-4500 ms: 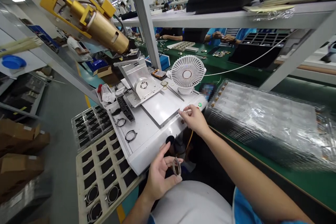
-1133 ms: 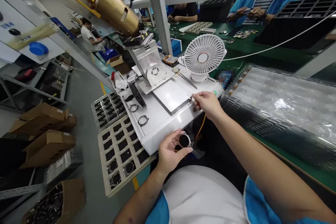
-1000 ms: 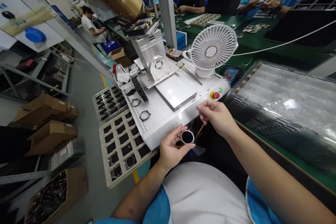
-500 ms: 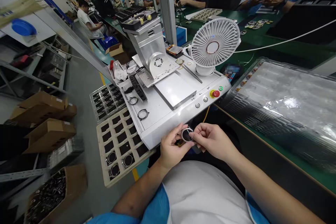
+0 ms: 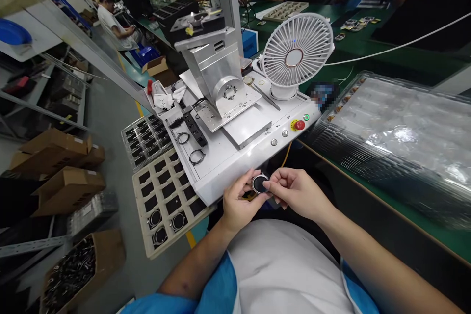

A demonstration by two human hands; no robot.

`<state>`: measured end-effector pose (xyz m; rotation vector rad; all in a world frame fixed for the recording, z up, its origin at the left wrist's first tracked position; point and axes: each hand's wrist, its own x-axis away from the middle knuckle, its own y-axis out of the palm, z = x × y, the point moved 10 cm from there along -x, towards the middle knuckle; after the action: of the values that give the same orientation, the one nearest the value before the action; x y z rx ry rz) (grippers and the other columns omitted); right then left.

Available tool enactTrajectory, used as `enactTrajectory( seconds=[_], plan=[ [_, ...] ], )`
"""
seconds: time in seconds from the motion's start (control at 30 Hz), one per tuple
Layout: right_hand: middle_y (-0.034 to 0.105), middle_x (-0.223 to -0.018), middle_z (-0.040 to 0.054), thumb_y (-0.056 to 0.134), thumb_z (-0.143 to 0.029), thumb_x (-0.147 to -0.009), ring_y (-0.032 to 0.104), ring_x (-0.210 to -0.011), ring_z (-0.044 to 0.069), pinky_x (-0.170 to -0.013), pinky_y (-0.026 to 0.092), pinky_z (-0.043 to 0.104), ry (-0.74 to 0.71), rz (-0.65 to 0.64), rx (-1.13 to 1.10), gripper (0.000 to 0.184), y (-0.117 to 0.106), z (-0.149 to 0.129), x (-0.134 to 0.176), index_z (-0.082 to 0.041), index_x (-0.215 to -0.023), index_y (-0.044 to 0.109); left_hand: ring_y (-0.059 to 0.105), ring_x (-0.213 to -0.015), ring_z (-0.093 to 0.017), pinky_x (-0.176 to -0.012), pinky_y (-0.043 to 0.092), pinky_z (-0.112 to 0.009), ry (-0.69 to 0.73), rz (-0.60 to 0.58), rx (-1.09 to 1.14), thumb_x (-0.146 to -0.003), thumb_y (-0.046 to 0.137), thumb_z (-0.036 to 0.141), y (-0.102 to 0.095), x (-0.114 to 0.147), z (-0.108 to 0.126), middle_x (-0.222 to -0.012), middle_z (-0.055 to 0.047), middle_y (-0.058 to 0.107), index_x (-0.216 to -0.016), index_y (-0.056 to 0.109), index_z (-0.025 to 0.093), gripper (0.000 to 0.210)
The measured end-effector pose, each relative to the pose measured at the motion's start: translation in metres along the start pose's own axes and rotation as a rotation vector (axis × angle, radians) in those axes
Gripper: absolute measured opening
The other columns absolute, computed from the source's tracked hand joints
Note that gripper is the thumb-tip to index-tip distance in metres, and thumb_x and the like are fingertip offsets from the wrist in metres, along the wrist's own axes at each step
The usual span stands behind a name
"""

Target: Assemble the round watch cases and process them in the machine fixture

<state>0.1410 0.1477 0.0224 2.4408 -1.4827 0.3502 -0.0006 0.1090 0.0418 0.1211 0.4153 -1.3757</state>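
Observation:
A round watch case [image 5: 259, 184] with a dark face and a silver rim is held just in front of the white machine's front edge. My left hand [image 5: 241, 201] grips it by the rim, thumb below and fingers above. The thumb and fingers of my right hand [image 5: 292, 190] are pinched at the case's right edge; whether anything small is between them is hidden. Beyond my hands stands the white machine [image 5: 235, 169] with a metal fixture [image 5: 228, 83] on top. Two thin black rings [image 5: 197, 157] lie on its left side.
A beige tray [image 5: 138, 206] with several round watch cases sits at the left, beside a clear tray [image 5: 127, 137]. A white fan [image 5: 294, 56] and a red stop button [image 5: 299, 125] are on the machine. Stacked plastic trays [image 5: 386, 147] fill the right bench. Co-workers sit beyond.
The metal fixture on the machine has shifted and its top is tilted differently. The view has moved slightly. Both hands stay at the watch case, whose face has turned a little.

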Motion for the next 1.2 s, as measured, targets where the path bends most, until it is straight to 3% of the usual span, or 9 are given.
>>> enactTrajectory(
  seconds=[0.57, 1.2],
  plan=[
    [0.063, -0.053, -0.0013, 0.074, -0.039, -0.080, 0.051, -0.040, 0.009, -0.039, 0.039, 0.017, 0.033, 0.070, 0.050, 0.028, -0.0007, 0.0047, 0.0011, -0.019, -0.071, 0.057, 0.079, -0.107, -0.028, -0.089, 0.070, -0.035, 0.006, -0.010, -0.043, -0.075, 0.088, 0.016, 0.0011, 0.0039, -0.0017, -0.125, -0.016, 0.077, -0.137, 0.065, 0.018, 0.066],
    [0.059, -0.051, -0.0023, 0.084, -0.056, -0.073, 0.047, -0.040, 0.009, -0.039, 0.036, 0.019, 0.035, 0.074, 0.001, 0.046, -0.0043, -0.0010, 0.0052, -0.019, -0.068, 0.056, 0.079, -0.105, -0.027, -0.088, 0.070, -0.035, -0.043, -0.024, 0.040, -0.075, 0.089, 0.018, 0.0056, -0.0004, -0.0022, -0.123, -0.016, 0.078, -0.135, 0.067, 0.017, 0.064]
  ],
)
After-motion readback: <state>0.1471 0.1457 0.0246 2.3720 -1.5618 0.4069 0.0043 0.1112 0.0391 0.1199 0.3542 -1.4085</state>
